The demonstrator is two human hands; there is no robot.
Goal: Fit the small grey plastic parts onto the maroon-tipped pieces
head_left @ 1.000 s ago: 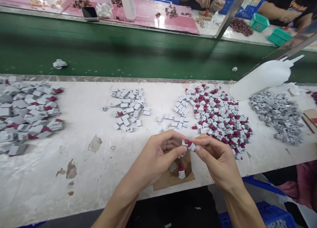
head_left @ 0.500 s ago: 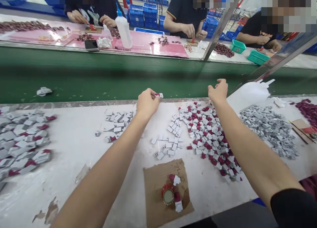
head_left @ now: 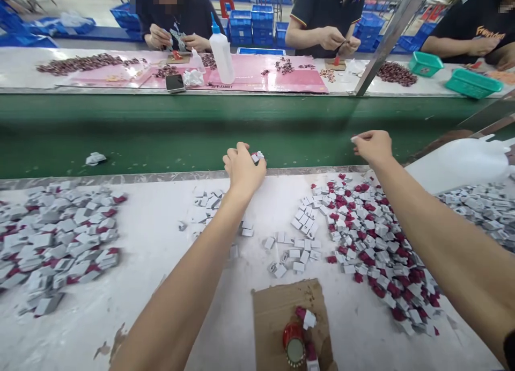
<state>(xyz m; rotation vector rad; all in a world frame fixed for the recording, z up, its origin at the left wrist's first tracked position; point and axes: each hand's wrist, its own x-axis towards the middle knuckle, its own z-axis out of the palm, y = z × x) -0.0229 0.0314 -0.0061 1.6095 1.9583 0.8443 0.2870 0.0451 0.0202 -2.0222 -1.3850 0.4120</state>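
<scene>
Near the far edge of the white table, my left hand is curled, back upward, around a small white-and-maroon plastic piece. Over the green strip, my right hand pinches a tiny whitish bit between its fingertips; its kind is too small to make out. Below my right forearm spreads a heap of white-and-maroon pieces. Plain white-grey blocks lie in a loose group between my arms. More pieces are partly hidden by my left forearm.
A cardboard square at the front carries a red cap-like holder and two pieces. Another heap covers the left side. A white bottle lies at right. Across the green strip several co-workers handle small parts.
The view has shifted, so the table appears lower and farther right. My left hand has turned more palm-down around its piece. My right hand's fingers now point left, with the pale bit at their tips.
</scene>
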